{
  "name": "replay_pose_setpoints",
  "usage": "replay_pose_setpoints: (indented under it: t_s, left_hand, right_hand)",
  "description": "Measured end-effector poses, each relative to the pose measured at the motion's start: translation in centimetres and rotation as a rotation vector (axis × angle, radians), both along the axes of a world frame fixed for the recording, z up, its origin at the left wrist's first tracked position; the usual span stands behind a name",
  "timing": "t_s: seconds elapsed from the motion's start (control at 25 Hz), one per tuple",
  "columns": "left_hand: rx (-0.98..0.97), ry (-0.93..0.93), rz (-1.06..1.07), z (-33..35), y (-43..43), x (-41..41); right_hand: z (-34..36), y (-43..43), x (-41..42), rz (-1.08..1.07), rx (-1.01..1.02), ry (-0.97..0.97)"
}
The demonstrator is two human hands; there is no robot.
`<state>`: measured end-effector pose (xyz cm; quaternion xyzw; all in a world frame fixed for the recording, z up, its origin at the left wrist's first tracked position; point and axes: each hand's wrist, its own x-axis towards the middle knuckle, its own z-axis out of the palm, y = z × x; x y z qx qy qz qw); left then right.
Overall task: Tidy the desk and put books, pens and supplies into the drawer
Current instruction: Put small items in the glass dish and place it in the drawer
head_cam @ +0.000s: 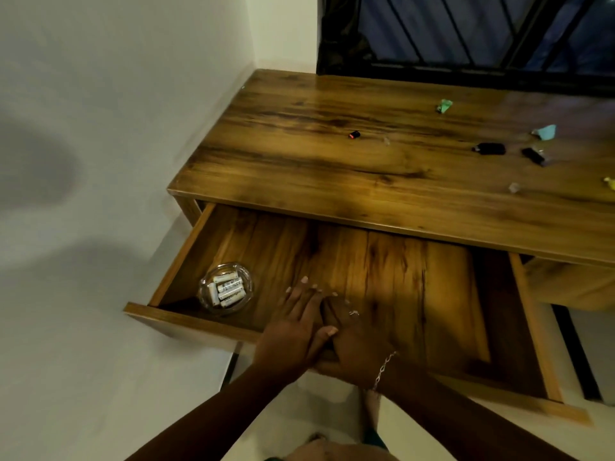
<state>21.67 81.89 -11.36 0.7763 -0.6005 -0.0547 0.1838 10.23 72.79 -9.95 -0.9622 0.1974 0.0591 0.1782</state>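
Observation:
The wooden drawer (382, 261) stands pulled out below the desk top (332, 161). In its front left corner sits a glass dish (225, 289) with several white batteries. My left hand (293, 324) and my right hand (352, 341) lie side by side over the drawer's front edge, fingers stretched flat above the drawer floor, the left thumb across the right hand. Neither holds anything that I can see. On the desk lie a small black object with a red spot (354, 134), a black case (489, 148) and a black stick-like item (533, 156).
Paper scraps lie at the desk's right: a green one (444, 105), a light blue one (545, 132), a yellow one (609, 183) and small clear bits (514, 187). A white wall stands left, a barred window behind the desk. The floor below is pale.

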Motion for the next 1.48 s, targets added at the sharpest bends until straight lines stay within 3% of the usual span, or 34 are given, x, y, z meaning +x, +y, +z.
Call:
replay_pose_setpoints:
  t_s: [0.12,0.24,0.36,0.48,0.6,0.72,0.88,1.2,1.48]
  left_hand:
    - [-0.067,-0.056,-0.025,-0.6,-0.7,0.4]
    - [-0.118,-0.096,-0.066,-0.6,-2.2,1.3]
    - [-0.137,-0.052,-0.134,-0.4,-4.4,2.8]
    - [-0.058,-0.082,-0.211,0.0,-7.2,5.2]
    - [0.107,-0.231,-0.247,0.9,-9.9,7.2]
    - [0.216,-0.365,-0.194,1.9,-12.7,8.3]
    - [0.3,-0.387,-0.099,3.6,-16.0,7.8]
    - [0.104,-0.491,0.026,2.4,-18.0,6.5]
    - [0.049,-0.482,0.061,1.8,-18.5,6.2]
  right_hand:
    - [-1.1,-0.2,0.4,-0.009,-0.151,-0.025]
    - [-1.2,-1.8,0.9,0.02,-0.278,-0.177]
    - [-0.9,-4.3,2.2,0.001,-0.301,-0.184]
    - [-0.1,-7.1,3.9,-0.084,-0.284,-0.026]
    - [0.4,-10.0,5.2,-0.11,-0.301,0.077]
    - [0.8,-13.4,5.6,-0.125,-0.406,0.059]
    - [1.7,-16.8,5.4,-0.056,-0.468,0.109]
    - [0.8,-17.9,6.7,-0.14,-0.495,-0.074]
    - [0.3,-18.0,6.6,-0.113,-0.47,-0.166]
